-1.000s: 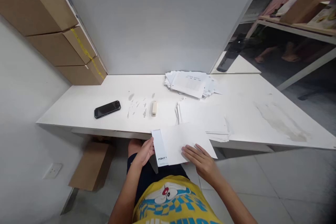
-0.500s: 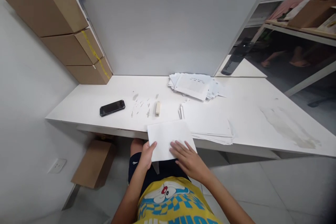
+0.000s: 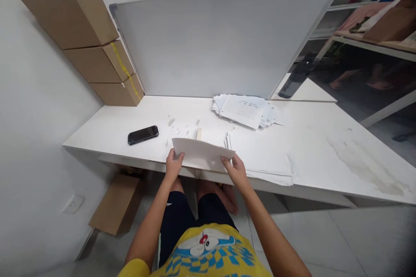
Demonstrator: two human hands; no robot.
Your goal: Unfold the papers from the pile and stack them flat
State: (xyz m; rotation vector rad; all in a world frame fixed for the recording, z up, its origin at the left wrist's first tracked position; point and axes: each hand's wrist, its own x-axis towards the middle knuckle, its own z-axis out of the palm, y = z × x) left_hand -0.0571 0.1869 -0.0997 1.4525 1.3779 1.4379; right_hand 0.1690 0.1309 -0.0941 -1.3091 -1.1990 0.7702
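Observation:
Between my hands, tilted up at the desk's front edge, is a white sheet of paper [image 3: 202, 151]; whether it is one sheet or several I cannot tell. My left hand [image 3: 173, 164] pinches its left end, thumb on the near side. At the right end my right hand [image 3: 234, 169] grips it the same way. Just behind the paper, a cream stapler-like block [image 3: 199, 134] is partly hidden. To the right lies a stack of blank white paper [image 3: 260, 151]. Farther back sits a messy pile of printed sheets [image 3: 243, 110].
A black phone [image 3: 143, 134] lies on the left of the white desk [image 3: 107, 127]. Cardboard boxes [image 3: 94, 43] are stacked at the back left. A whiteboard [image 3: 214, 47] stands along the back. At the right back is a dark bottle [image 3: 292, 82]. Another box [image 3: 113, 207] is on the floor.
The paper has gone from lying nearly flat above my lap to standing tilted over the desk edge. My right hand has moved from resting flat on it to gripping its right end.

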